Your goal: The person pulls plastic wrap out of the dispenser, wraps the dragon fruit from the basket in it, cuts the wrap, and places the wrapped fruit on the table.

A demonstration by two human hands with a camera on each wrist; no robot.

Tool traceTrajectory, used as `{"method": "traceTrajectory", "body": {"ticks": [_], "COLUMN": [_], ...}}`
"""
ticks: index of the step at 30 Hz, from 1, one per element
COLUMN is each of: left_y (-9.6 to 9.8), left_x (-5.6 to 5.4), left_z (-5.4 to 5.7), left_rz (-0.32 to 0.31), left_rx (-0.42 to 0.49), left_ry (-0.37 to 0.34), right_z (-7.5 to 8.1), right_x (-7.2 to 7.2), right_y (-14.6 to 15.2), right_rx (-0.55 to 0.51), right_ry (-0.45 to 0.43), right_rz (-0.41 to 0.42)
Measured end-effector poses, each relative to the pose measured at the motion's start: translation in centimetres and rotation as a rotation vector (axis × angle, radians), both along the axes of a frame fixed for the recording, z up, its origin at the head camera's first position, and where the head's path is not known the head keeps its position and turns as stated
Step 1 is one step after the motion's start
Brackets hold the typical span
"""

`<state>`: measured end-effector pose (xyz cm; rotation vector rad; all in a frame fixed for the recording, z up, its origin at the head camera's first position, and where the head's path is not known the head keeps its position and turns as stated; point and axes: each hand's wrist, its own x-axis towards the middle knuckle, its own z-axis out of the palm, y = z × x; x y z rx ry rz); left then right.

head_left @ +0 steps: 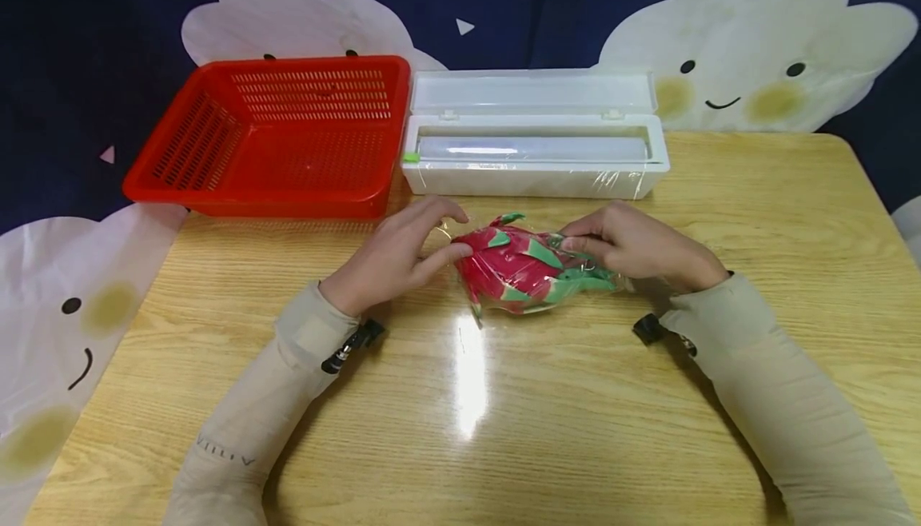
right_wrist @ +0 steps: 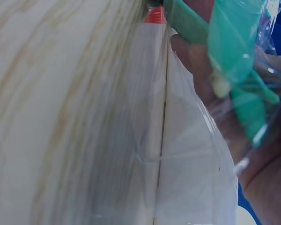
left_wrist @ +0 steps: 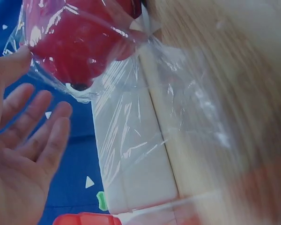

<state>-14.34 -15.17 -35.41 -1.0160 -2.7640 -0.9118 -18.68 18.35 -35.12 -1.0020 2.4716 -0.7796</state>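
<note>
A pink-red dragon fruit (head_left: 507, 266) with green scales lies in clear plastic film, between the two hands over the table. My right hand (head_left: 643, 246) grips its green-tipped end through the film. At the opposite end is my left hand (head_left: 396, 254), its thumb touching the wrapped fruit. In the left wrist view, the left fingers (left_wrist: 44, 126) are loosely extended, apart from the fruit. A loose sheet of film (left_wrist: 126, 136) trails from the fruit there. The right wrist view shows green scales (right_wrist: 232, 42) under film against the right hand, whose fingertips are partly hidden.
A red plastic basket (head_left: 302, 208) stands at the back left of the wooden table (head_left: 547, 414). Beside it, a white cling film dispenser (head_left: 532, 182) has its lid raised, with a film roll (head_left: 532, 148) inside. Behind hangs a dark blue cloth with cloud prints.
</note>
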Motion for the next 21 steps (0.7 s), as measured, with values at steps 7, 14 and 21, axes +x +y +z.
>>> {"method": "traceTrajectory", "body": {"ticks": [7, 14, 21], "left_y": [0.2, 0.4, 0.9], "left_x": [0.2, 0.5, 0.8], "left_z": [-0.7, -1.1, -1.1], "left_rz": [-0.109, -0.117, -0.084], "left_rx": [0.067, 0.066, -0.048], "left_ry": [0.025, 0.028, -0.022], "right_z": [-0.1, -0.1, 0.1], "right_x": [0.0, -0.1, -0.2], "right_y": [0.1, 0.0, -0.1], "right_rx": [0.008, 0.009, 0.029], "right_ry": [-0.003, -0.036, -0.054], "right_rz": [0.006, -0.013, -0.029]}}
